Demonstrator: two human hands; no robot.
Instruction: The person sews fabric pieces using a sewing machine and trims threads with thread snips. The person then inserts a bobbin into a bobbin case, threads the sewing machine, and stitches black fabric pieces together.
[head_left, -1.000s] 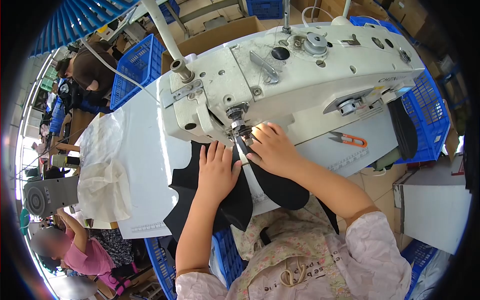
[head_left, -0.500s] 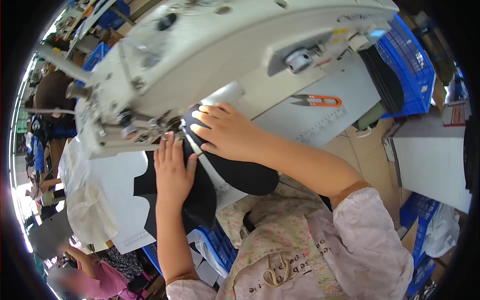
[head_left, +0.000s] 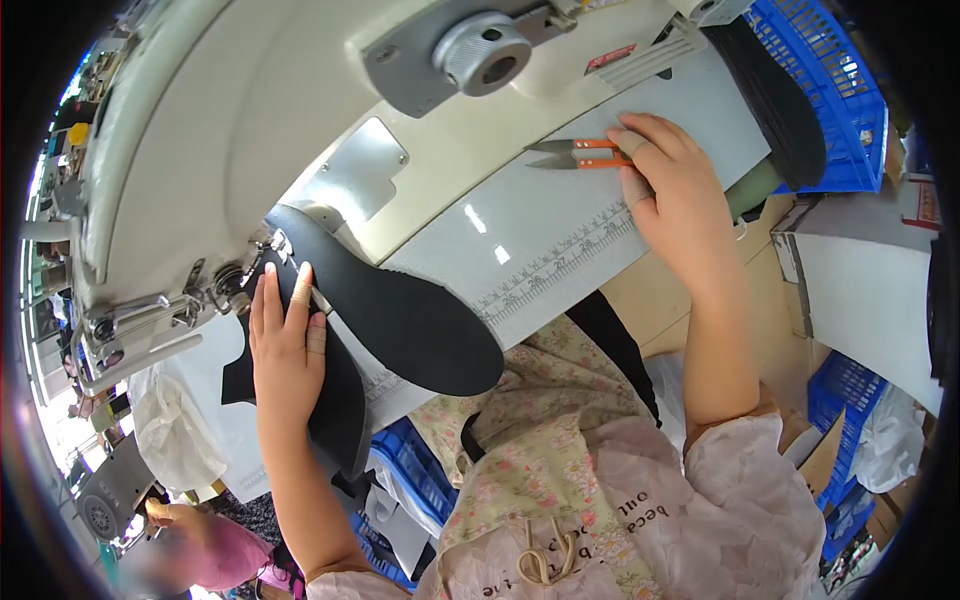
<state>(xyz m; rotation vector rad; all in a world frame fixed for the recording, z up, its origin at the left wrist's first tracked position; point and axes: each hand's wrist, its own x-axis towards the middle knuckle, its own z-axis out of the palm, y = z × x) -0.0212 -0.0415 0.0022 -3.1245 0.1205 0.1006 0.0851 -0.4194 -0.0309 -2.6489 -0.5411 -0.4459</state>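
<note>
My left hand [head_left: 287, 350] lies flat, fingers stretched out, on a black cut piece [head_left: 342, 425] beside the needle area of the sewing machine [head_left: 230, 120]. To its right, a black sole-shaped piece [head_left: 410, 320] lies with its narrow end under the presser foot [head_left: 278, 243]. Whether the two pieces are joined there is hidden. At the right of the machine bed, my right hand [head_left: 668, 180] has its thumb and fingers closed around the orange handles of thread snips [head_left: 575, 154]. The blades of the snips point left.
A ruler scale [head_left: 560, 260] runs along the grey tabletop's front edge. Stacked black pieces [head_left: 775, 110] lie beside a blue crate [head_left: 835, 90] at the right. A white plastic bag [head_left: 175, 425] hangs at the left. Another person in pink [head_left: 230, 555] sits at lower left.
My right hand has left the black sole-shaped piece and moved right to the thread snips, closing on their handles. My left hand stays on the black piece. The view has shifted closer.
</note>
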